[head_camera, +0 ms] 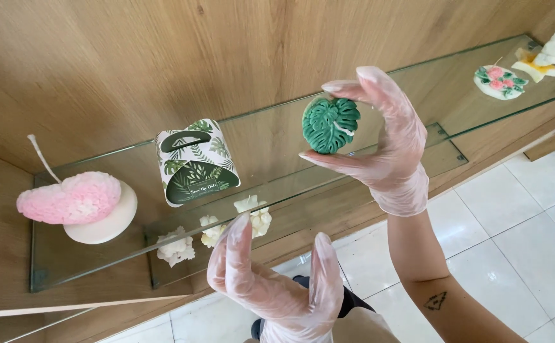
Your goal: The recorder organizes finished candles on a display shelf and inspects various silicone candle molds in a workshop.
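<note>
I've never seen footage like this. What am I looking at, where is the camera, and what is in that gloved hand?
There is no machine here: these are a person's two hands in thin clear gloves, filmed by one camera worn on their head and looking down. The right hand pinches a green leaf candle between thumb and fingers, above a glass shelf on a wooden wall. The left hand is open and holds nothing. On the shelf stand a pink candle on a white base, a leaf-print box, and further right a flower candle and a white candle. A lower glass shelf carries small white candles. Below is a white tiled floor.
</note>
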